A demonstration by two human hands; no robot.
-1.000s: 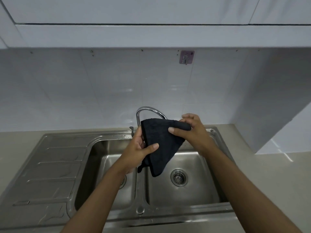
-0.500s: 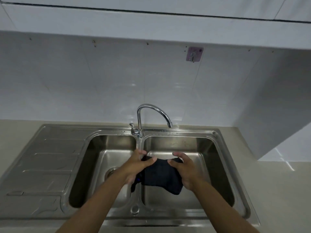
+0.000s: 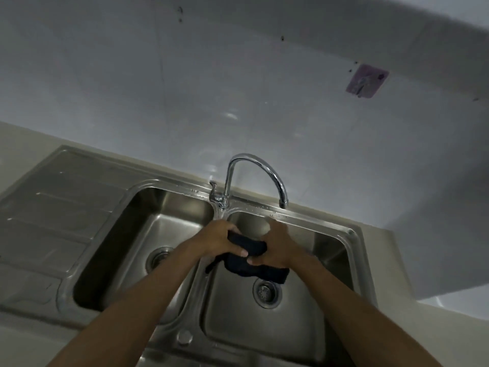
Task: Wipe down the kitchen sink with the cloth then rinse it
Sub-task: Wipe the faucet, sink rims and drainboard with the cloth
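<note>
A black cloth (image 3: 251, 263) is bunched between both my hands over the right basin of the steel double sink (image 3: 354, 234). My left hand (image 3: 219, 239) grips its left end, thumb laid across the top. My right hand (image 3: 277, 245) grips its right end, thumb tip nearly meeting the left thumb. A loose flap of cloth hangs down just above the right drain (image 3: 266, 292). The chrome faucet (image 3: 254, 176) arches behind my hands, its spout over the right basin's back rim; no water runs from it.
The left basin with its drain (image 3: 158, 258) lies beside my left forearm. A ribbed steel drainboard (image 3: 53, 207) extends to the left. Beige countertop (image 3: 412, 284) surrounds the sink. White tiled wall behind carries a purple adhesive hook (image 3: 366, 80).
Both hands brought the cloth down from faucet height into the right basin and gathered it from a spread sheet into a bunch. The view tilted and swung left.
</note>
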